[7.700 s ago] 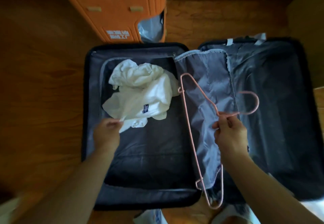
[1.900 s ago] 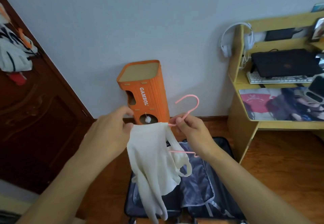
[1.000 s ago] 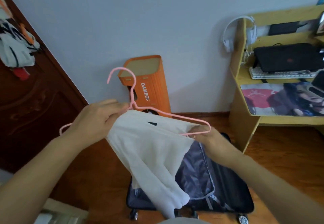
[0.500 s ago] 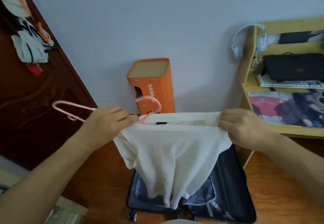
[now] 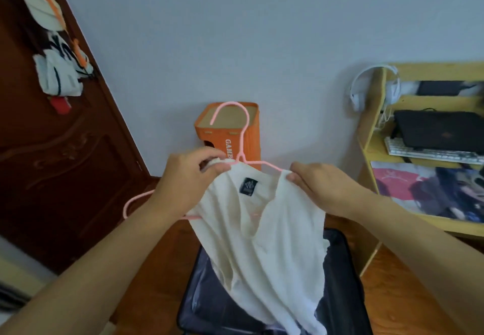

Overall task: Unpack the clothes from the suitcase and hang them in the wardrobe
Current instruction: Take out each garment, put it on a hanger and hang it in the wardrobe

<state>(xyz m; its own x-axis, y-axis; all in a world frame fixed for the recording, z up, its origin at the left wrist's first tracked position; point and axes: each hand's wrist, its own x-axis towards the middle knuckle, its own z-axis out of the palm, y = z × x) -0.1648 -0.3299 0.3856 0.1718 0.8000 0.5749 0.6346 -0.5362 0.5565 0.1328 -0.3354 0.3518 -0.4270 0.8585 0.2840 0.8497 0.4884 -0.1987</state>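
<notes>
I hold a white shirt (image 5: pixel 264 243) with a dark neck label up in front of me, over the open dark suitcase (image 5: pixel 209 308) on the floor. A pink wire hanger (image 5: pixel 242 135) pokes out of the neck opening, hook upright. Its left end (image 5: pixel 131 203) sticks out beside my left wrist; its right arm runs under the cloth. My left hand (image 5: pixel 188 180) pinches the collar and hanger at the left shoulder. My right hand (image 5: pixel 322 185) pinches the collar at the right shoulder.
An orange box (image 5: pixel 230 130) stands against the wall behind the hanger. At left is a dark wooden door (image 5: pixel 52 164) with clothes hanging on it (image 5: pixel 60 72). A yellow desk (image 5: pixel 419 177) with keyboard and headphones stands at right.
The hanger's hook has come upright through the neck. The shirt, stretched flat between my hands half a second ago, now hangs off the hanger with my hands closer together.
</notes>
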